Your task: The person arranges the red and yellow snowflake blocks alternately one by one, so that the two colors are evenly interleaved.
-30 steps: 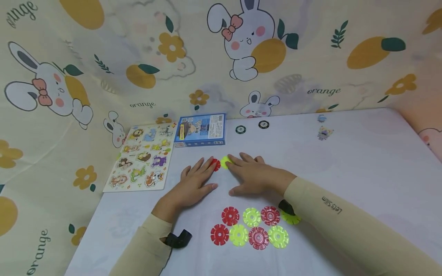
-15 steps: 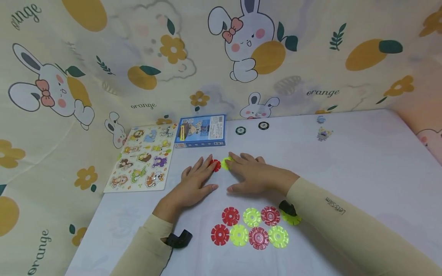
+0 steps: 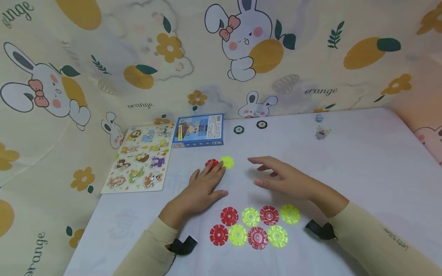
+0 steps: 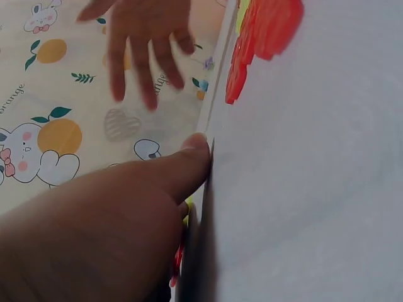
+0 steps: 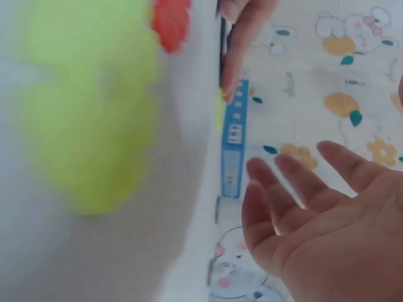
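Observation:
My left hand lies flat with straight fingers across part of a red notched plastic disc, its fingertips reaching the edge of a yellow-green disc beside it. Raised over the white table, my right hand holds nothing, fingers loosely extended; the right wrist view shows its bare palm. Nearer to me, two rows of similar discs alternate red and yellow-green, among them a red disc at the front left and a yellow-green disc at the back right.
A blue box stands at the back, next to a white animal puzzle board on the left. Two dark round chips lie right of the box. Small figures lie at the back right. Printed cloth covers the wall behind.
My right hand has left the yellow-green disc and moved right and up off the table. My left hand has shifted slightly right, its fingers now over the red disc.

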Action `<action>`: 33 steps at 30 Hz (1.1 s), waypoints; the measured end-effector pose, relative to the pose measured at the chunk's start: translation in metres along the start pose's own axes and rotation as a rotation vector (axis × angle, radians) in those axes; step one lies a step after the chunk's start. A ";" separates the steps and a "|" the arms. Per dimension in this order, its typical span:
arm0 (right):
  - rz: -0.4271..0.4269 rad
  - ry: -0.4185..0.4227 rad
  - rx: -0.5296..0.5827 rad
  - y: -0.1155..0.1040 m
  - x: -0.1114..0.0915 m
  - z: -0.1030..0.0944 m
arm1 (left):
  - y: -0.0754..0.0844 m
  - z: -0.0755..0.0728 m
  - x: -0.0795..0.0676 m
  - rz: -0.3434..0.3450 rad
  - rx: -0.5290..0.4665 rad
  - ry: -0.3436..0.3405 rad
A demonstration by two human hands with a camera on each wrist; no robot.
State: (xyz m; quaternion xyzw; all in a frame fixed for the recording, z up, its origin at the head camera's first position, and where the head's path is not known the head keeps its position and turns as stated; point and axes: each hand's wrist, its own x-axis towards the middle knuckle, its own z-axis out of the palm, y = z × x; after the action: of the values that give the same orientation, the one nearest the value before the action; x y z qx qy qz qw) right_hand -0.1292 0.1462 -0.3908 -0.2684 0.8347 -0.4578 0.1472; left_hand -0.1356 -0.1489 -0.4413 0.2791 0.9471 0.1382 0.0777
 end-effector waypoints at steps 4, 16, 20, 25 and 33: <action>0.027 -0.052 0.067 0.012 -0.024 0.003 | -0.003 0.000 -0.001 0.019 -0.004 -0.011; 0.056 -0.118 -0.245 0.025 -0.055 0.024 | -0.017 0.002 -0.003 0.040 0.011 -0.046; 0.060 -0.108 -0.239 0.022 -0.053 0.026 | -0.017 0.003 -0.002 0.043 0.008 -0.048; 0.153 -0.138 -0.088 0.016 -0.046 0.018 | -0.016 0.003 -0.002 0.047 0.005 -0.040; 0.224 0.064 0.012 0.021 -0.016 -0.005 | -0.015 0.002 -0.002 0.042 0.008 -0.042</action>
State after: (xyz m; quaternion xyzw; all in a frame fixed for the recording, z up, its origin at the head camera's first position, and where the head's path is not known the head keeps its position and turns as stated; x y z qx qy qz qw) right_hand -0.1249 0.1682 -0.4064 -0.1576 0.8611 -0.4517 0.1722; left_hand -0.1410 -0.1622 -0.4480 0.3021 0.9397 0.1299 0.0936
